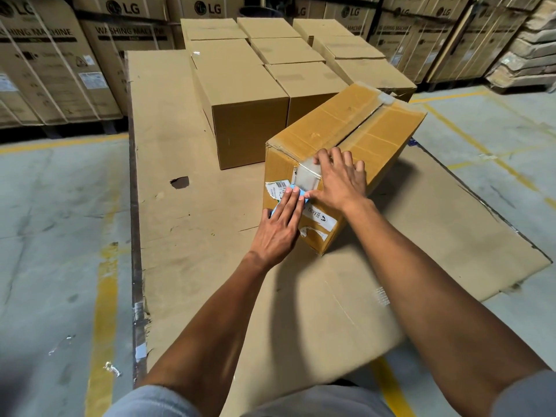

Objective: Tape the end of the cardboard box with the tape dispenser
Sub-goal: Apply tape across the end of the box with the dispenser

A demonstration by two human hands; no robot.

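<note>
Both hands, left hand point(279, 227) and right hand point(340, 179), lie flat with fingers spread on the near end of the cardboard box point(346, 152) atop flattened cardboard point(186, 224); no tape dispenser shows, and uneven pressing could wrinkle the tape point(307, 176).

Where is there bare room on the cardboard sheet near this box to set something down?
Free: the flat cardboard sheet left of the box, short of its torn hole, and the stretch toward the camera. Crowded: behind it the stacked boxes sit close; its near end is covered by the left hand and right hand.
</note>
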